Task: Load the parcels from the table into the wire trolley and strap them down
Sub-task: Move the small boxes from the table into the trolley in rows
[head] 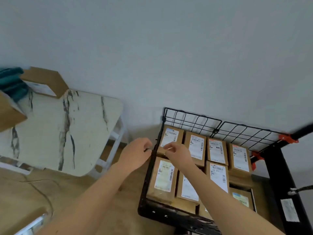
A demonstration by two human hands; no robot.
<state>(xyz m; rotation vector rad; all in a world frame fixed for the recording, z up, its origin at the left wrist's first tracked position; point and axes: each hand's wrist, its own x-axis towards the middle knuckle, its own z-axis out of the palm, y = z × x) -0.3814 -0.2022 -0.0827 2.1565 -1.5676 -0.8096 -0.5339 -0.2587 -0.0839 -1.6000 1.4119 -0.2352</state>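
Both bare forearms (94, 200) reach up from the bottom edge to the left side of the black wire trolley (169, 216); the left hand (136, 154) curls its fingers round a thin dark loop (147, 149) just outside that side wire; the right hand (177, 154) hovers just inside, thumb and forefinger pinched close, though I cannot tell whether they hold anything; brown labelled parcels (196, 146) fill the trolley in rows; two more brown boxes (45, 80) sit on the far left of the marble table (67, 129)
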